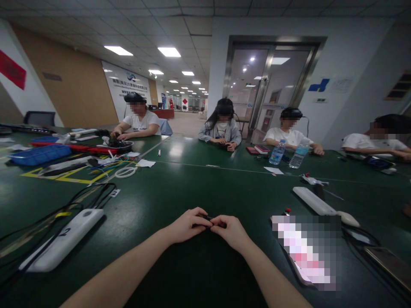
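Just over the green table (154, 273), my left hand (186, 224) and my right hand (231, 231) meet at the fingertips. Both are closed in a pinch on a small dark object (208, 217). Fingers cover most of it, and its kind cannot be made out. To the right of my right hand lies a phone (300, 267), its screen blurred out by blocks. A white power bank or adapter marked 2 (69, 239) rests to the left of my left forearm, with black cables beside it.
Blue trays (40, 155) and tangled cables (126, 172) occupy the left side. Two water bottles (278, 152) stand far right, behind a long white device (313, 200) and a mouse (348, 218). Several people wearing headsets sit across the table. Another phone (390, 267) lies at the right edge.
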Motion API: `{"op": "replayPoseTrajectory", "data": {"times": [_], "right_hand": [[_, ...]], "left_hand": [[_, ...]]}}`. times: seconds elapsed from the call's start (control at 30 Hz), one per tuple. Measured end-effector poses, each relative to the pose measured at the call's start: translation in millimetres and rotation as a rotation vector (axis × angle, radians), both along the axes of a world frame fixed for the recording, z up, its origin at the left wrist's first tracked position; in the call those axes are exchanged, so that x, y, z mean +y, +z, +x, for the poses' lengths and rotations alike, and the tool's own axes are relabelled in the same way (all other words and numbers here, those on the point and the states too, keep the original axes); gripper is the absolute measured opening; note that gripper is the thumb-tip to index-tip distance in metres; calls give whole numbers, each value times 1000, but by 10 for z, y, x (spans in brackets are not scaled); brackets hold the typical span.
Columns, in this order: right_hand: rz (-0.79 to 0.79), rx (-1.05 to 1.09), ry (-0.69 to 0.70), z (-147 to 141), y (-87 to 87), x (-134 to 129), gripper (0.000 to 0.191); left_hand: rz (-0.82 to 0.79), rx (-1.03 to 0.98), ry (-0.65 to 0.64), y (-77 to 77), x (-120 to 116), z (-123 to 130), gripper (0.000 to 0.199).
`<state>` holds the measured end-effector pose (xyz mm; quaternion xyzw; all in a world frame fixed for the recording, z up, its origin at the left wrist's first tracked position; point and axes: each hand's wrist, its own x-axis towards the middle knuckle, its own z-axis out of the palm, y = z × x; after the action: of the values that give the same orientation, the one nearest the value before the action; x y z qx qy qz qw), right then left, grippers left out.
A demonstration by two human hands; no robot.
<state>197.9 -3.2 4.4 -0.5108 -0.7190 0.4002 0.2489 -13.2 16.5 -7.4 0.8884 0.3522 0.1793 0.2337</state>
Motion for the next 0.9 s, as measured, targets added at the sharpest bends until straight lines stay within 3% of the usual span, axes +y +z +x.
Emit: {"op": "replayPoseTrajectory", "data": {"times": [0.27,0.37,0.43,0.57,0.77,0.83,0.9], "right_hand": [[51,-84,-40,-10,-2,18,19],[91,-99,-66,19,-36,40,31],[64,-89,-95,77,-66,65,39],[12,-52,-142,245,-122,139,35],[8,0,-187,352,-153,194,31],[6,-9,-201,351,-153,191,29],[6,-19,-209,355,-158,190,28]], "left_hand": [[53,36,-9,11,-23,16,31],[114,66,9,12,32,-43,32],[155,94,94,0,126,-169,33],[151,180,471,-14,350,-653,35],[-26,259,1357,39,411,-1441,43],[-55,240,1496,41,391,-1579,44],[-44,219,1540,27,385,-1644,44]]}}
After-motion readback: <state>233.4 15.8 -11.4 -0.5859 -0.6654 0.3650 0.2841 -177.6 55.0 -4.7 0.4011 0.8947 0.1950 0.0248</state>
